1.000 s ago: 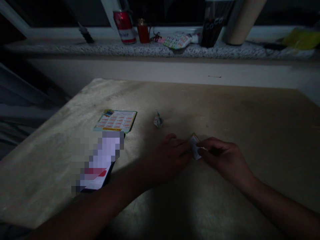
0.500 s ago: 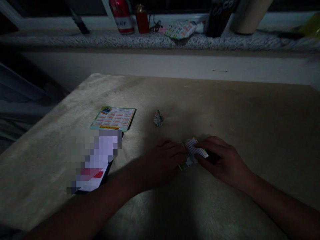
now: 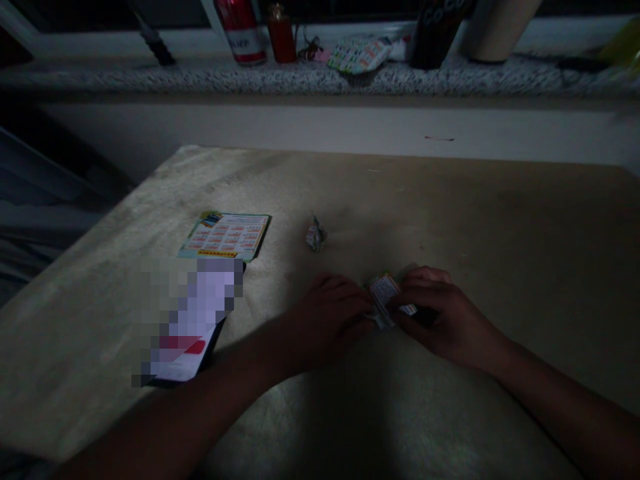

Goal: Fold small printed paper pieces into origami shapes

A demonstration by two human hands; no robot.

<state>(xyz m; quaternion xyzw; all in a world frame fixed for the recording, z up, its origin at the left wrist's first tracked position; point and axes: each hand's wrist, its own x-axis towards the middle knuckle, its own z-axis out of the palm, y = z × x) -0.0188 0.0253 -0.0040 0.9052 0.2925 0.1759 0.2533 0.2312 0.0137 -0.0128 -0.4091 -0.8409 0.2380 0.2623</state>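
A small folded piece of printed paper (image 3: 384,292) lies on the table between my hands, its white face covered in fine text with coloured edges. My left hand (image 3: 333,323) is closed on its left end, thumb and fingers hiding that part. At the right end, my right hand (image 3: 445,317) pinches the paper between thumb and forefinger, with the other fingers curled. A small crumpled or folded paper piece (image 3: 315,236) stands beyond my left hand. To the left lies a flat printed calendar sheet (image 3: 227,235).
A phone with a lit, blurred screen (image 3: 187,333) lies beside my left forearm on the pale table (image 3: 500,220). Along the granite windowsill (image 3: 300,80) stand a red can (image 3: 243,33), a red bottle (image 3: 281,37), a crumpled printed packet (image 3: 357,57) and a dark cup (image 3: 435,37).
My right thumb and forefinger have closed together on the paper, covering more of its right side. My left fingers have shifted slightly, and less of the paper's lower left shows.
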